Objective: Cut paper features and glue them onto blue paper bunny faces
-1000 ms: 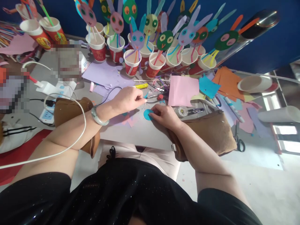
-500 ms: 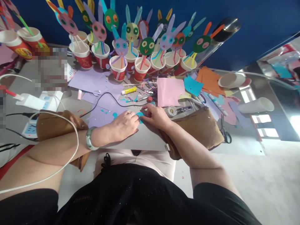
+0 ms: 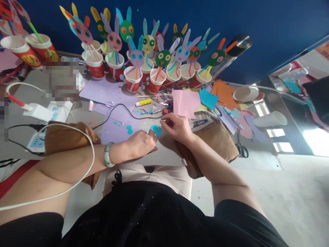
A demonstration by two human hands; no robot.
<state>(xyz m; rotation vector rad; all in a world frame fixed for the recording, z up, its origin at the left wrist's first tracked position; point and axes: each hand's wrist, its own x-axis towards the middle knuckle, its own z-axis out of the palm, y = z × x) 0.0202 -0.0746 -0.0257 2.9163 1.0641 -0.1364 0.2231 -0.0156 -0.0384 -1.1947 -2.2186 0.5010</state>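
Observation:
A round blue paper disc (image 3: 155,130) lies on the grey table between my hands. My left hand (image 3: 141,143) rests just left of it with the fingers curled in; whatever they may hold is hidden. It wears a ring, and a bangle circles the wrist. To the disc's right is my right hand (image 3: 178,128), its thumb and forefinger apart and nothing visible between them. Small blue paper circles (image 3: 129,129) sit on purple paper (image 3: 113,127) beyond my left hand.
Paper cups (image 3: 157,80) with rabbit-faced puppets line the back. Pink paper (image 3: 186,103), a yellow glue stick (image 3: 143,102) and scraps lie ahead. Brown cushions (image 3: 216,144) flank my arms. Scissors (image 3: 243,150) are at right, a power strip (image 3: 36,140) at left; a white cable (image 3: 93,154) crosses my left arm.
My right hand has lifted away from the blue disc to the right, and its fingers have parted. My left hand has curled up more, leaving most of the disc uncovered. The view has shifted slightly.

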